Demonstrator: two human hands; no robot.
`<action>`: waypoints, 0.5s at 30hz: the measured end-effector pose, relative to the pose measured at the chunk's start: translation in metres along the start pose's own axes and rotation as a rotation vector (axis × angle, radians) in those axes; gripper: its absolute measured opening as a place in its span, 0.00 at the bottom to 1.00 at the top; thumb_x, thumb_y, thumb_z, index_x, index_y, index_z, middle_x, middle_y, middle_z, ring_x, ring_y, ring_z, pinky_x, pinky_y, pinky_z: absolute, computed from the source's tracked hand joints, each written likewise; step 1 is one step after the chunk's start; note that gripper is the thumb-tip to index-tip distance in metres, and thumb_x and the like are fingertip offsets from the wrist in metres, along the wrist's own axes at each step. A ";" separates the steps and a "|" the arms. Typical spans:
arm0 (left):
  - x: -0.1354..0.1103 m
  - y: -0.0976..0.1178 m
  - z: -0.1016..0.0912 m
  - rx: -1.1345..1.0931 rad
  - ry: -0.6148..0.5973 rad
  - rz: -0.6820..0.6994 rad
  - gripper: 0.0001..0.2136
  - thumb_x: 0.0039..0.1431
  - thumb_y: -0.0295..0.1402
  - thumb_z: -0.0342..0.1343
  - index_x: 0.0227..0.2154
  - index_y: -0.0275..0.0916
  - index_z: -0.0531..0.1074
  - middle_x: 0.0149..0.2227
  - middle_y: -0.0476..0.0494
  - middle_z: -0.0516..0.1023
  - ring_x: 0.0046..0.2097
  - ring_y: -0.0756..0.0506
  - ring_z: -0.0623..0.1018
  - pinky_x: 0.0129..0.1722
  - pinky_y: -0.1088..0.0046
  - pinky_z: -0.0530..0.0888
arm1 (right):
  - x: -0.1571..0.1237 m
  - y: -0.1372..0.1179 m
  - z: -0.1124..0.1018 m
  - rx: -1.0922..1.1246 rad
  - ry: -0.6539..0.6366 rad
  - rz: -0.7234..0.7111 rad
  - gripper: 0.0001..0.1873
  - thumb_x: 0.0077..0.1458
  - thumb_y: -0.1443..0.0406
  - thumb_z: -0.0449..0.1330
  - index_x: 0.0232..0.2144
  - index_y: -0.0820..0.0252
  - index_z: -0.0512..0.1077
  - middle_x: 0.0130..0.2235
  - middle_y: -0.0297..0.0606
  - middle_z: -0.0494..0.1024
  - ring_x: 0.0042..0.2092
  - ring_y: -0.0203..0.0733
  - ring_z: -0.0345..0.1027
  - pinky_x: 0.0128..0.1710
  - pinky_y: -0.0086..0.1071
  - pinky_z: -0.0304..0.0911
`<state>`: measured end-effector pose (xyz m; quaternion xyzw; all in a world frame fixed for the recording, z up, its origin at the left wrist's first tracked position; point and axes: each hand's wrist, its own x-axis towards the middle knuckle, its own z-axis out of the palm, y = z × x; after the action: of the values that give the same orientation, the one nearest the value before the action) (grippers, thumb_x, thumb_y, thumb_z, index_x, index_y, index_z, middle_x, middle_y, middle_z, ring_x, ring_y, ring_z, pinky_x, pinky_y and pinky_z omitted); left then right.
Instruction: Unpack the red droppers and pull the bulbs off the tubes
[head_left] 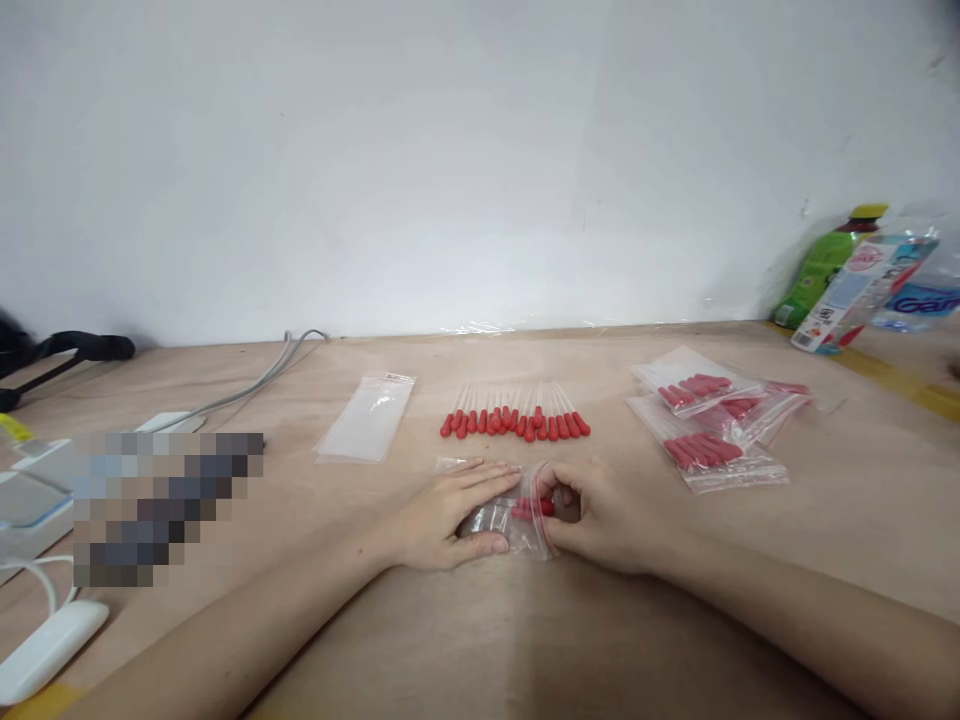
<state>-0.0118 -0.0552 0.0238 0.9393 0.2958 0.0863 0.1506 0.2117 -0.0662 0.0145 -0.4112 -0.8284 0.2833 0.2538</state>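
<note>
A clear zip bag [487, 521] with a red stripe along its mouth lies flat on the table. My left hand [457, 508] rests on it with fingers spread, pressing the plastic down. At the bag's mouth, my right hand [592, 510] has its fingers curled around the red rubber bulbs of droppers [531, 509], which lie partly inside the bag. How many it holds I cannot tell. Just beyond both hands, a row of loose droppers [517, 424] points its thin clear tubes toward the wall, bulbs facing me.
To the left lies a stack of flat clear bags [367, 418]. Several bags holding red-bulbed droppers [703, 450] overlap on the right. Bottles [821, 268] and a carton [855, 290] stand by the wall. Cables [255, 385] and a white device [52, 650] occupy the left side.
</note>
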 end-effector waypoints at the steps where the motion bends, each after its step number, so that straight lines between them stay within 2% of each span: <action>1: 0.000 0.000 0.000 -0.002 0.004 0.000 0.29 0.57 0.44 0.49 0.59 0.40 0.51 0.60 0.40 0.55 0.61 0.42 0.57 0.60 0.60 0.54 | 0.000 0.000 -0.001 0.027 -0.006 0.006 0.05 0.42 0.70 0.56 0.27 0.59 0.67 0.22 0.27 0.67 0.24 0.30 0.57 0.24 0.25 0.50; 4: 0.000 0.000 0.001 -0.006 0.002 0.000 0.30 0.56 0.45 0.49 0.59 0.39 0.50 0.60 0.40 0.55 0.61 0.43 0.57 0.60 0.60 0.54 | 0.000 0.001 -0.004 0.078 -0.043 -0.006 0.06 0.44 0.70 0.55 0.29 0.60 0.66 0.24 0.28 0.67 0.25 0.29 0.57 0.24 0.24 0.52; 8: -0.001 -0.001 0.002 -0.007 -0.022 -0.006 0.31 0.56 0.46 0.49 0.60 0.40 0.48 0.61 0.41 0.53 0.61 0.42 0.55 0.60 0.60 0.52 | 0.001 0.001 -0.003 0.040 -0.045 -0.004 0.07 0.42 0.65 0.60 0.26 0.61 0.65 0.25 0.29 0.67 0.26 0.30 0.57 0.24 0.25 0.52; 12: -0.001 -0.002 0.001 -0.007 -0.033 0.000 0.30 0.57 0.46 0.48 0.59 0.41 0.49 0.61 0.42 0.52 0.62 0.42 0.54 0.60 0.60 0.51 | 0.001 -0.002 -0.004 0.050 -0.050 0.030 0.04 0.43 0.68 0.58 0.23 0.61 0.65 0.22 0.28 0.66 0.24 0.29 0.56 0.23 0.24 0.52; 15: -0.001 -0.001 0.001 0.001 -0.031 -0.001 0.30 0.57 0.45 0.47 0.60 0.42 0.48 0.62 0.43 0.51 0.62 0.43 0.54 0.60 0.60 0.52 | 0.001 0.000 -0.010 0.111 -0.062 0.060 0.03 0.43 0.69 0.57 0.26 0.61 0.68 0.22 0.28 0.67 0.24 0.29 0.58 0.22 0.23 0.53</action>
<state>-0.0131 -0.0556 0.0227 0.9404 0.2941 0.0716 0.1549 0.2175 -0.0623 0.0216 -0.4120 -0.8062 0.3490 0.2420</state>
